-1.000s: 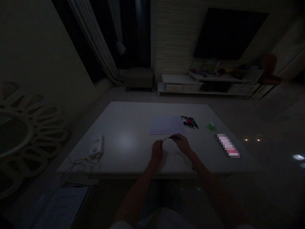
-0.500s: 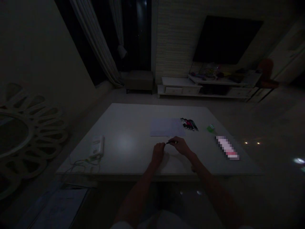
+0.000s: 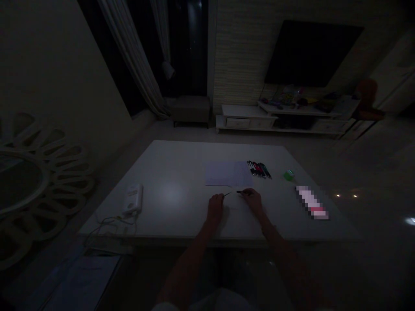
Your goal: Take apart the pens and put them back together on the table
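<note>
My left hand rests near the table's front edge, pinching a thin dark pen refill whose tip points right. My right hand holds a short black pen barrel between its fingers. A small gap separates the refill from the barrel. Beyond my hands lie a sheet of white paper and a row of several pens with black, red and green parts. A small green object and a pixelated pink-and-white item lie to the right on the white table.
A white plug-in device with a thin cable sits at the table's left side. A round-framed mirror leans at the left. Behind stand a low white cabinet with clutter and a dark wall-mounted TV.
My hands have moved apart since the half-second-old view, where they nearly met. The refill and black barrel now stand separated, and the camera has shifted slightly.
</note>
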Demonstrator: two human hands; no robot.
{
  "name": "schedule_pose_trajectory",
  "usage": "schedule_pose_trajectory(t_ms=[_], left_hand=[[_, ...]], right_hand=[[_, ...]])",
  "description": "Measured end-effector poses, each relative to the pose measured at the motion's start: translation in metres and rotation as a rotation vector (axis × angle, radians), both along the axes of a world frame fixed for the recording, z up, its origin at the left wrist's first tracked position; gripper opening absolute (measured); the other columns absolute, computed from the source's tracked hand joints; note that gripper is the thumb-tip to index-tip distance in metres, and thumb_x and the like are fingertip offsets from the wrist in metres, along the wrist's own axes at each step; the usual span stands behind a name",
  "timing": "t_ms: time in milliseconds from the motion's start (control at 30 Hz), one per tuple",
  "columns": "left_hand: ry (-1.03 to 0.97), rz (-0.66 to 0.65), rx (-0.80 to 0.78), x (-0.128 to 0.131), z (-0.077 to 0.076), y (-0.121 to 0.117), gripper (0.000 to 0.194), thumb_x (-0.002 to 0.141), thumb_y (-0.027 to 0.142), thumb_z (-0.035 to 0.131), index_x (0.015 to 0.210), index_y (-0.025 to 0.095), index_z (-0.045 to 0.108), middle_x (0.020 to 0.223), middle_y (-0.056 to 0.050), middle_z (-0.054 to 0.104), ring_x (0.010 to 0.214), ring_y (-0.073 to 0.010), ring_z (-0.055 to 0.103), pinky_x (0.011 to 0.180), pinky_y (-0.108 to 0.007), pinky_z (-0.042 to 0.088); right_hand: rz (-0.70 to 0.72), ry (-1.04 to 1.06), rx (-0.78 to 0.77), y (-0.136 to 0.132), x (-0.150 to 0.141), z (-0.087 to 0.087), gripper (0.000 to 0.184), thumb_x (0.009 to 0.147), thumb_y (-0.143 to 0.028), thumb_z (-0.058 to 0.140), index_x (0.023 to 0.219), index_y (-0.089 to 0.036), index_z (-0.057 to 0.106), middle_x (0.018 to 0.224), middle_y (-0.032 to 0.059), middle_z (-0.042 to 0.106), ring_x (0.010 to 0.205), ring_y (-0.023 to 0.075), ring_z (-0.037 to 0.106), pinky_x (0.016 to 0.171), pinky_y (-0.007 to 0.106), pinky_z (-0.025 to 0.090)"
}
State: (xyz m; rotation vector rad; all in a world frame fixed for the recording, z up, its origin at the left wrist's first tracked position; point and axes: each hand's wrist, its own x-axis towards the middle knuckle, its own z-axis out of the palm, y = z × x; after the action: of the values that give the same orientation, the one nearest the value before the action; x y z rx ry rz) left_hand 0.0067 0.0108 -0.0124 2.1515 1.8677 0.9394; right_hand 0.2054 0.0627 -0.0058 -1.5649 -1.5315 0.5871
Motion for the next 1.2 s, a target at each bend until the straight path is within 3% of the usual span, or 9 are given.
schedule_pose_trajectory(t_ms=[133, 300, 467, 600, 800, 933, 1200], left_hand=[[-0.014, 0.018, 0.003, 0.000, 0.001, 0.001, 0.021, 0.091, 0.015, 0.039, 0.102, 0.019, 0.056, 0.092, -0.006, 0.061, 0.087, -0.0185, 0.056, 0.080, -0.033, 0.043], [-0.060, 0.037, 0.017, -0.001, 0.000, 0.001, 0.020, 0.091, 0.015, 0.040, 0.103, 0.018, 0.056, 0.093, -0.007, 0.061, 0.087, -0.0182, 0.056, 0.080, -0.032, 0.043], [-0.050, 0.028, 0.007, -0.002, -0.001, 0.001, 0.022, 0.092, 0.016, 0.036, 0.102, 0.018, 0.056, 0.092, -0.006, 0.060, 0.087, -0.0185, 0.055, 0.079, -0.033, 0.043], [-0.044, 0.033, -0.004, -0.002, 0.000, 0.001, 0.023, 0.093, 0.017, 0.035, 0.102, 0.018, 0.056, 0.091, -0.006, 0.060, 0.086, -0.0183, 0.055, 0.079, -0.032, 0.043], [-0.041, 0.017, -0.002, -0.002, -0.002, 0.002, 0.023, 0.091, 0.013, 0.037, 0.103, 0.017, 0.055, 0.094, -0.007, 0.060, 0.087, -0.0184, 0.054, 0.081, -0.031, 0.042], [-0.012, -0.001, -0.021, -0.001, 0.001, 0.000, 0.022, 0.090, 0.012, 0.038, 0.103, 0.018, 0.055, 0.093, -0.006, 0.059, 0.087, -0.0185, 0.054, 0.080, -0.031, 0.041], [0.045, -0.032, -0.058, -0.001, 0.004, 0.000, 0.021, 0.089, 0.012, 0.040, 0.102, 0.018, 0.056, 0.091, -0.006, 0.059, 0.086, -0.0188, 0.054, 0.078, -0.031, 0.041]], right_hand=[[0.014, -0.192, 0.011, 0.013, -0.002, -0.014, 0.026, 0.070, -0.044, 0.064, 0.080, -0.021, 0.069, 0.085, 0.0071, 0.069, 0.081, 0.0215, 0.061, 0.077, 0.033, 0.046], [0.047, -0.375, 0.081, 0.032, -0.025, -0.001, 0.021, 0.072, -0.037, 0.066, 0.087, -0.023, 0.072, 0.097, 0.0078, 0.067, 0.096, 0.0240, 0.056, 0.085, 0.035, 0.041], [0.122, -0.438, 0.038, 0.047, -0.051, 0.004, 0.013, 0.074, -0.031, 0.064, 0.079, -0.022, 0.072, 0.086, 0.0083, 0.067, 0.086, 0.0206, 0.057, 0.078, 0.030, 0.041], [0.157, -0.355, 0.018, 0.046, -0.050, 0.006, 0.011, 0.074, -0.026, 0.061, 0.076, -0.020, 0.070, 0.086, 0.0086, 0.067, 0.086, 0.0200, 0.058, 0.078, 0.030, 0.041], [0.281, 0.012, -0.081, 0.022, -0.028, 0.019, 0.025, 0.078, -0.033, 0.050, 0.091, -0.020, 0.067, 0.080, 0.0033, 0.070, 0.073, 0.0176, 0.063, 0.071, 0.030, 0.047], [0.318, 0.065, -0.047, 0.003, -0.022, 0.029, 0.026, 0.078, -0.040, 0.052, 0.083, -0.021, 0.068, 0.087, 0.0053, 0.071, 0.082, 0.0198, 0.064, 0.078, 0.033, 0.049], [0.373, 0.088, -0.026, -0.005, -0.036, 0.040, 0.023, 0.077, -0.040, 0.057, 0.080, -0.021, 0.068, 0.082, 0.0046, 0.070, 0.077, 0.0180, 0.064, 0.074, 0.031, 0.049]])
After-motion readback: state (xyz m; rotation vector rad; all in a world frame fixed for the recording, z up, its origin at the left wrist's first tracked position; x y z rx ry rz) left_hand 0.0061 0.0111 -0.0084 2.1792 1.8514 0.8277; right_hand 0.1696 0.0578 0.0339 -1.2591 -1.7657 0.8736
